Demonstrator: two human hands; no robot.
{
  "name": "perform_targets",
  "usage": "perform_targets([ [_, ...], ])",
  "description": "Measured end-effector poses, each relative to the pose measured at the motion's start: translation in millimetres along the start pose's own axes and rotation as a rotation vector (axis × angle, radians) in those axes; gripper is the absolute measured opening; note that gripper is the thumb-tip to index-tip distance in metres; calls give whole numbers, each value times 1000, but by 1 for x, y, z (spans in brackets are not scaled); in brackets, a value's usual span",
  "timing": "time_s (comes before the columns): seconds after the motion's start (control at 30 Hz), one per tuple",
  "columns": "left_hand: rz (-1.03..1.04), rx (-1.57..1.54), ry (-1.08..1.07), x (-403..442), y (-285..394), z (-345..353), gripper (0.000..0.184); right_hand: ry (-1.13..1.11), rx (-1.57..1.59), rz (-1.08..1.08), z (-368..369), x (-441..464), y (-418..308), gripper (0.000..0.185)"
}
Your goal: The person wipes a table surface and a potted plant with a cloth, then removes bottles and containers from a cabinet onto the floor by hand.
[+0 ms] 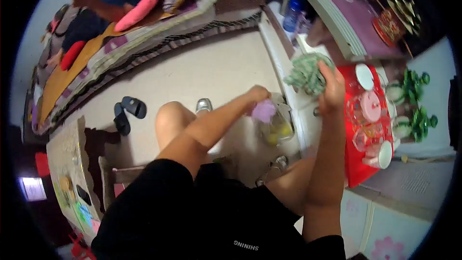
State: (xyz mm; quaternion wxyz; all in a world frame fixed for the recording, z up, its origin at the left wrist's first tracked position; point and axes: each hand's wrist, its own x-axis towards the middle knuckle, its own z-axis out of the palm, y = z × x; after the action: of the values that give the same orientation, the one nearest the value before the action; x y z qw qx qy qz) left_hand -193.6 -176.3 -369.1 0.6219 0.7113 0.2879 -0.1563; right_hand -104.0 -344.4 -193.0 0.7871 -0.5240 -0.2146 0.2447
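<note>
My right hand is closed around a bunched green patterned cloth, raised near the front of a red tray. My left hand is lower and further left, its fingers closed on a crumpled light purple thing, a cloth or thin bag; which of these I cannot tell. Just beyond that purple thing stands a see-through bin on the floor, with something yellow inside. The purple thing overlaps the bin's left edge in view, and whether they touch is unclear.
On the right, a red tray carries cups, glasses and a pink-lidded jug, close to my right forearm. Green ornaments stand behind it. Dark slippers lie on the floor. A person is on the bed at upper left.
</note>
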Motion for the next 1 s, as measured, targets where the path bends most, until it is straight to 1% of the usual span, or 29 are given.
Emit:
perform_targets([
  [0.03,50,71,2,-8,7,-24,8,23,19,10,-1,2,3,22],
  [0.13,-91,-300,39,-63,28,-67,6,60,-6,35,0,5,8,22],
  [0.17,79,-46,16,-61,25,-85,7,66,-24,48,0,5,11,22],
  [0.2,251,205,37,-59,22,-103,8,27,-25,88,2,3,13,26],
  [0.27,147,113,150,-108,45,-126,12,30,-79,131,15,0,15,28],
  [0.3,10,-19,226,-140,58,-137,15,6,-98,135,15,1,24,28],
  [0.33,43,46,329,-154,54,-153,18,-52,-113,154,14,2,30,27],
  [0.4,106,191,520,-178,46,-195,25,-29,-234,226,24,-1,39,27],
  [0.47,129,334,596,-196,23,-238,34,-34,-335,244,30,-5,48,26],
  [0.5,77,333,592,-222,20,-250,38,-50,-364,234,30,-7,56,26],
  [0.53,89,457,600,-238,10,-266,37,-65,-395,228,30,-8,63,25],
  [0.6,30,622,582,-278,-9,-289,36,-82,-434,284,25,-8,74,25],
  [0.63,-24,653,577,-294,-22,-302,36,-87,-454,311,22,-7,80,25],
  [0.67,-36,721,614,-308,-37,-315,36,-97,-472,333,18,-6,88,25],
  [0.73,-10,628,597,-336,-63,-339,37,-112,-511,376,13,-7,100,25],
  [0.8,-53,655,636,-363,-81,-357,37,-126,-534,425,8,-10,112,24],
  [0.83,-5,755,678,-375,-95,-365,39,-155,-529,442,-3,-8,122,24],
  [0.87,-86,743,629,-395,-94,-368,40,-184,-523,458,-11,-7,130,24],
  [0.93,-140,808,716,-422,-113,-375,41,-151,-475,508,-14,-11,138,23],
  [1.0,-222,816,728,-440,-143,-385,41,-133,-430,554,-17,-16,145,23],
])
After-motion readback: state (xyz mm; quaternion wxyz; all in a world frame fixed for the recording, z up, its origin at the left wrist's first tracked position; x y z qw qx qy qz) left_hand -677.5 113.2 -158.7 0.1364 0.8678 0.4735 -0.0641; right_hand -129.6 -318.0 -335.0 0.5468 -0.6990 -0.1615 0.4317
